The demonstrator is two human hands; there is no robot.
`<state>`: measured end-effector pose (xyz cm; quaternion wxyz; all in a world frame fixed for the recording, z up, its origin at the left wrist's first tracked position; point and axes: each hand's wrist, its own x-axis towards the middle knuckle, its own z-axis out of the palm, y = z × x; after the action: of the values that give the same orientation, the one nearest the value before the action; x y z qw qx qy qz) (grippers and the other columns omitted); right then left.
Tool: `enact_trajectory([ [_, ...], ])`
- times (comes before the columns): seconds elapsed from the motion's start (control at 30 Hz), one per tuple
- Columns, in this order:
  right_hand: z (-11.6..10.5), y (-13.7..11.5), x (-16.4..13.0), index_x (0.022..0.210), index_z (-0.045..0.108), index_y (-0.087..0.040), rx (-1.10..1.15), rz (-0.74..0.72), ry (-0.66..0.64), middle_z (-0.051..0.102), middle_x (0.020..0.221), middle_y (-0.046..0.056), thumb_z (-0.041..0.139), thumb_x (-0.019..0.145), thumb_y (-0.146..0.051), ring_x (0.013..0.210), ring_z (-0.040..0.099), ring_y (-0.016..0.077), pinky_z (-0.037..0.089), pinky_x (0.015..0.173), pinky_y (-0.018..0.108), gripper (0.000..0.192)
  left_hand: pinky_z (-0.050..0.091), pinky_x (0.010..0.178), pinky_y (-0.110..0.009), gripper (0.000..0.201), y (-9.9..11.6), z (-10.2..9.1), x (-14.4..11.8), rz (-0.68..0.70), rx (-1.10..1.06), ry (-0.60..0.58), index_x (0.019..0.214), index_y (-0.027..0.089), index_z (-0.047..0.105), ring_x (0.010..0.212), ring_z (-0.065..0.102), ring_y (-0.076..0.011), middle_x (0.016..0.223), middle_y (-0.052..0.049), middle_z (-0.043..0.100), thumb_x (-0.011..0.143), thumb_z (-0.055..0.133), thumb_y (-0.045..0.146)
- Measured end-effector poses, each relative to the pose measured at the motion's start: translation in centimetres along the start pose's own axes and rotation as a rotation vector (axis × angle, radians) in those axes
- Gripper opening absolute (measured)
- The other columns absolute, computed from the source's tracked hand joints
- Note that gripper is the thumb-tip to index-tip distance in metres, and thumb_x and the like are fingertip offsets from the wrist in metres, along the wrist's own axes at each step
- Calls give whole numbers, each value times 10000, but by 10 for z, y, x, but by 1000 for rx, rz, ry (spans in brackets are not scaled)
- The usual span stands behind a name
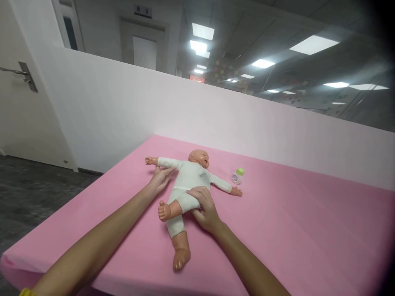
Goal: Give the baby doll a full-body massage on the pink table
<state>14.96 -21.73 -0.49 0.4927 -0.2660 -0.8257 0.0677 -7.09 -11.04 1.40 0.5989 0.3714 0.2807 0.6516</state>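
Note:
A baby doll point(191, 181) with a white cloth body lies on its back on the pink table cover point(271, 230). Its head points away from me and both its arms are spread wide. My right hand point(205, 207) is wrapped round one thigh, and that leg is bent across the other, which lies straight toward me. Beside the doll's torso, under its outstretched arm on the left, my left hand point(162, 179) rests with fingers extended; its fingertips reach the doll's side. To the right of the doll stands a small clear jar point(237, 177) with a green lid.
Behind the table runs a white half-height wall point(247, 123), topped by glass that shows ceiling lights. A door point(27, 102) with a metal handle is at the left, above dark flooring point(40, 189). The table's left edge slants toward me.

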Motion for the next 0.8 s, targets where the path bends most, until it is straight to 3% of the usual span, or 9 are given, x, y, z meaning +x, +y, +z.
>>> enact_trajectory([
  [0.23,1,2,-2,1365,575,-307,-23,-9,-12,651,1158,62,564,846,-78,1088,584,270,476,944,478,568,503,1059,-411,326,-3,3,0,-35,-7,5,999,163,679,1027,696,-227,1020,-87,733,733,857,226],
  [0.43,1,3,-2,1361,582,-305,-21,4,-15,654,1170,68,564,855,-87,1101,585,275,477,954,487,551,529,952,-400,286,-8,8,0,-28,0,30,939,165,669,901,692,-210,925,-62,718,745,849,272],
  [0.67,-2,2,0,1357,592,-307,-14,35,1,659,1162,68,573,862,-101,1096,592,272,480,957,487,536,489,1055,-434,301,-3,18,-8,64,84,-50,1067,201,675,1232,616,-292,1195,-98,692,817,787,326],
  [0.8,-3,1,0,1354,605,-315,-41,28,-15,647,1163,68,557,848,-86,1093,595,273,484,949,486,557,479,1064,-451,357,3,18,-10,109,145,-77,1104,219,719,1294,571,-333,1227,-94,697,785,807,353],
])
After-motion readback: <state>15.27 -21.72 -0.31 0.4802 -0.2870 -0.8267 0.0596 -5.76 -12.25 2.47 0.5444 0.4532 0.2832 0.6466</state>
